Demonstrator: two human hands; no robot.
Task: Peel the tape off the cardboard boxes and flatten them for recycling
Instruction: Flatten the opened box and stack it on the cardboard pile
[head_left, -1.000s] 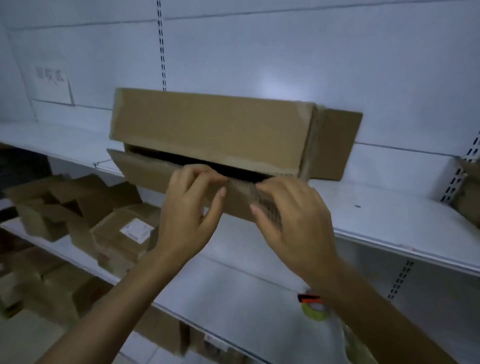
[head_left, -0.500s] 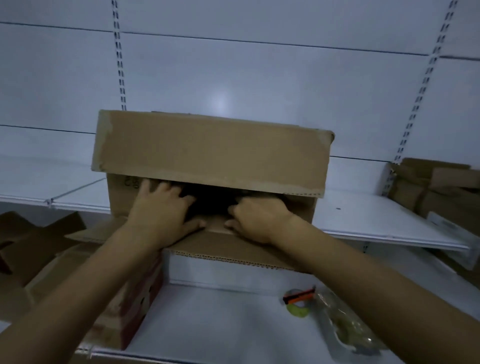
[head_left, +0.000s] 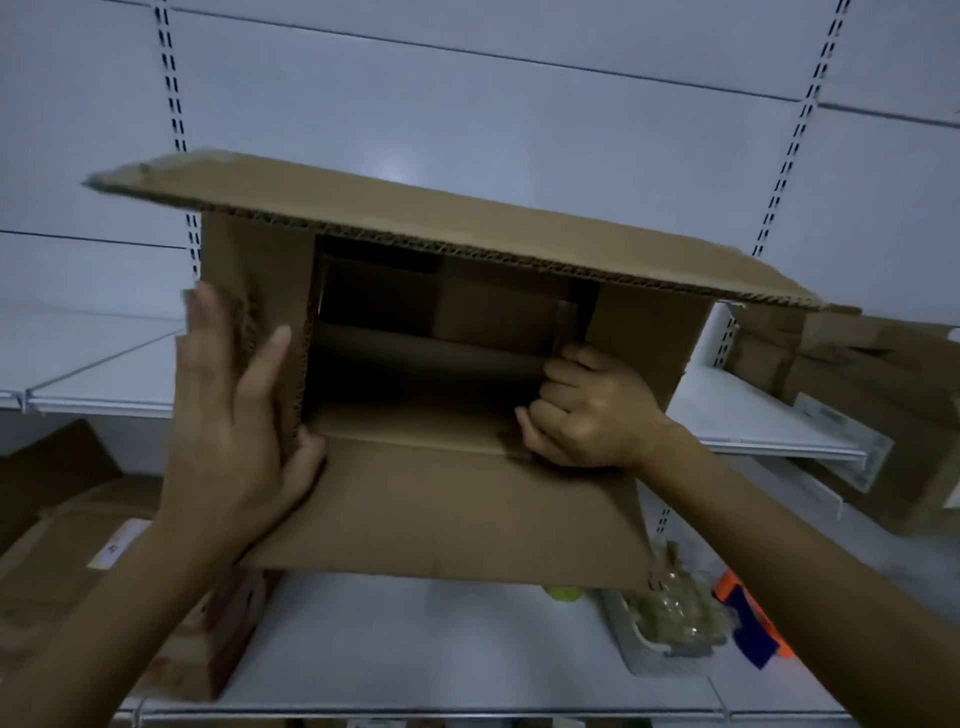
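— Where is the box?

— The brown corrugated cardboard box (head_left: 467, 499) lies on its side at the front edge of the white metal shelf (head_left: 753, 415), with its open mouth towards the camera. Its top flap juts out level. The bottom flap hangs down over the shelf's front edge, and the side flaps stand at either side of the mouth.

— And the hands?

— The left hand (head_left: 234, 415) lies flat against the left side flap. Its fingers (head_left: 208, 322) are straight, the thumb points up near the flap's corrugated edge, and it grips nothing. The right hand (head_left: 592, 415) is at the right of the mouth, its fingers (head_left: 561, 371) curled round the inner edge of the right side flap.

— Any writing?

— Only print too small to read. A white label (head_left: 841, 441) sits on the stack of brown cardboard boxes (head_left: 857, 374) towards the shelf's right end. A second white label (head_left: 117, 543) is on the flat brown cardboard (head_left: 62, 571) low at the left.

— What lies beneath?

— Towards the right end of the lower white shelf (head_left: 415, 649), an orange and blue tool (head_left: 748, 618) lies just beside a clear plastic bag (head_left: 670, 618). A green object (head_left: 561, 592) shows under the hanging flap.
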